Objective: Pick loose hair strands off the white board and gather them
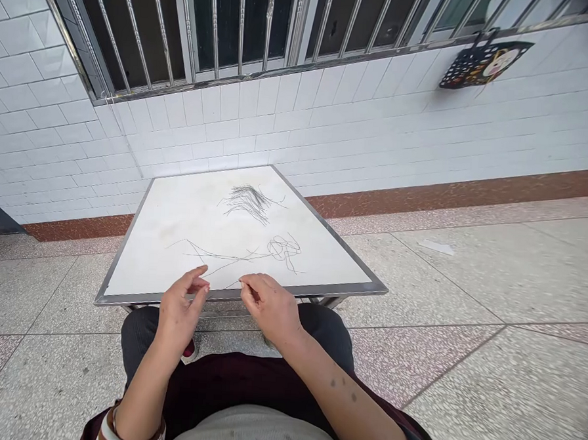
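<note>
My right hand [270, 304] is at the near edge of the white table, thumb and forefinger pinched on one end of a thin dark wire-like strand [232, 284]. The strand runs from the fingertips down to the left. My left hand [182, 304] is beside it, thumb and forefinger apart with nothing visible between them. Just beyond my hands, several long loose strands [218, 256] cross one another on the white tabletop [144, 265]. To their right is a looped tangle of strands [283, 248]. Farther back lies a dense bundle of similar dark strands [248, 201].
The table's grey metal rim [339, 289] faces me above my knees. Behind it rises a white tiled wall [220, 127] with barred windows [240, 27]. A patterned bag [482, 64] hangs at the upper right. A white scrap [436, 247] lies on the speckled floor [419, 279].
</note>
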Action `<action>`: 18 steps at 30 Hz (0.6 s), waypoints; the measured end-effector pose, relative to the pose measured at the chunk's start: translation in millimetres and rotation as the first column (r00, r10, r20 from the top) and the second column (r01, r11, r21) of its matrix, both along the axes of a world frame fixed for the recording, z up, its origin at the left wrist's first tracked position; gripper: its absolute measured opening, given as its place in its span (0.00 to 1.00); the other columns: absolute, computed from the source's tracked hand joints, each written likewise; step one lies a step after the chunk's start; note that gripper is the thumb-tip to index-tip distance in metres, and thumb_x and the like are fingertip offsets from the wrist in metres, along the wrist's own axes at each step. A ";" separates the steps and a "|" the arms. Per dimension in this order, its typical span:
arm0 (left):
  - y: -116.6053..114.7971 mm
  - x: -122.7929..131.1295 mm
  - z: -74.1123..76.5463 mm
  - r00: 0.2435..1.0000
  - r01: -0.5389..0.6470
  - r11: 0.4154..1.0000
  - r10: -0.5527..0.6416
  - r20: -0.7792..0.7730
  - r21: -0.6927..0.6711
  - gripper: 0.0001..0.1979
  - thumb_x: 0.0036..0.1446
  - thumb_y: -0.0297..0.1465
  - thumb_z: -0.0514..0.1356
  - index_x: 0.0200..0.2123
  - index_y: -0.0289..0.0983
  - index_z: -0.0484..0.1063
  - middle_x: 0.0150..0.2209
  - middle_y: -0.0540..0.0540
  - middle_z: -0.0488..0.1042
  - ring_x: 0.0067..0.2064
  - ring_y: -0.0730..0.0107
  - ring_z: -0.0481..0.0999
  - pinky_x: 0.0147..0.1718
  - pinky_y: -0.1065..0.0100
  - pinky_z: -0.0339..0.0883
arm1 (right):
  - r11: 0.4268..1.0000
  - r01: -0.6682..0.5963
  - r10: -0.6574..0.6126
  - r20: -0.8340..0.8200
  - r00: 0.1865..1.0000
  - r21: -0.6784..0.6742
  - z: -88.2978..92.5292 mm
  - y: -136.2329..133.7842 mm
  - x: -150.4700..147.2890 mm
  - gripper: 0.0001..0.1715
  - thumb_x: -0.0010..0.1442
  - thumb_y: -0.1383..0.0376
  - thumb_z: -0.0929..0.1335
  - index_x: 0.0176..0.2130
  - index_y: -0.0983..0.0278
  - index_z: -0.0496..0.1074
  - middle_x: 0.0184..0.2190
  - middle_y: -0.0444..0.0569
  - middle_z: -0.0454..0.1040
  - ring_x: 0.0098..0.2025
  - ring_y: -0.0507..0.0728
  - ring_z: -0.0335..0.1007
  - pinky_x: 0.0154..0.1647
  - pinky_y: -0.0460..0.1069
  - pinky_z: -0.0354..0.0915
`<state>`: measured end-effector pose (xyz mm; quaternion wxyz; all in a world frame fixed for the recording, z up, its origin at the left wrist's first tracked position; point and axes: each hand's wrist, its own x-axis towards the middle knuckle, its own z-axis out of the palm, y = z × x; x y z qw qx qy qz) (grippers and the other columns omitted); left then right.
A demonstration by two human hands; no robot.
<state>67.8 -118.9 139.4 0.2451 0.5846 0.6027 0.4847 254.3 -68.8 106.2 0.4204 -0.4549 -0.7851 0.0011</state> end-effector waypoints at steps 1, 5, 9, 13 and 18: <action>0.6 7.9 0.5 0.999 0.033 0.999 -0.033 -0.042 0.009 0.18 0.58 0.32 0.58 0.53 0.41 0.71 0.40 0.46 0.77 0.41 0.66 0.75 0.38 0.68 0.68 | 1.000 -0.025 0.025 0.015 1.000 0.009 -0.1 -1.9 -2.3 0.11 0.62 0.69 0.62 0.34 0.61 0.72 0.24 0.43 0.71 0.27 0.51 0.66 0.27 0.45 0.57; 4.7 31.8 -3.4 0.979 0.119 0.991 -0.107 -0.175 0.061 0.19 0.60 0.29 0.55 0.54 0.42 0.70 0.40 0.46 0.77 0.42 0.66 0.75 0.43 0.64 0.68 | 0.997 -0.078 0.077 0.044 0.996 0.016 0.1 -8.8 -7.7 0.11 0.62 0.70 0.61 0.33 0.61 0.72 0.24 0.44 0.71 0.29 0.51 0.67 0.28 0.45 0.56; 5.5 38.1 -7.2 0.975 0.105 0.991 -0.086 -0.205 0.084 0.19 0.61 0.28 0.53 0.56 0.42 0.68 0.39 0.46 0.77 0.41 0.66 0.75 0.44 0.63 0.69 | 0.997 -0.078 0.077 0.031 0.997 0.025 -0.2 -12.6 -9.3 0.12 0.62 0.71 0.61 0.31 0.62 0.71 0.23 0.43 0.70 0.27 0.51 0.65 0.27 0.45 0.55; 4.4 38.8 -5.3 0.977 0.074 0.993 -0.053 -0.205 0.097 0.19 0.61 0.28 0.53 0.55 0.42 0.69 0.38 0.47 0.77 0.40 0.66 0.75 0.43 0.63 0.70 | 0.999 -0.043 0.043 -0.023 0.999 0.007 -1.6 -14.2 -12.8 0.11 0.61 0.72 0.61 0.31 0.61 0.70 0.24 0.42 0.71 0.27 0.51 0.66 0.28 0.46 0.55; 3.6 43.0 -4.3 0.998 0.006 0.998 -0.001 -0.066 0.069 0.18 0.60 0.31 0.56 0.54 0.41 0.71 0.38 0.46 0.78 0.39 0.65 0.76 0.39 0.65 0.71 | 0.997 -0.046 0.042 -0.065 0.997 -0.058 -3.2 -14.6 -18.8 0.11 0.63 0.70 0.61 0.33 0.61 0.70 0.27 0.43 0.74 0.30 0.52 0.69 0.29 0.46 0.57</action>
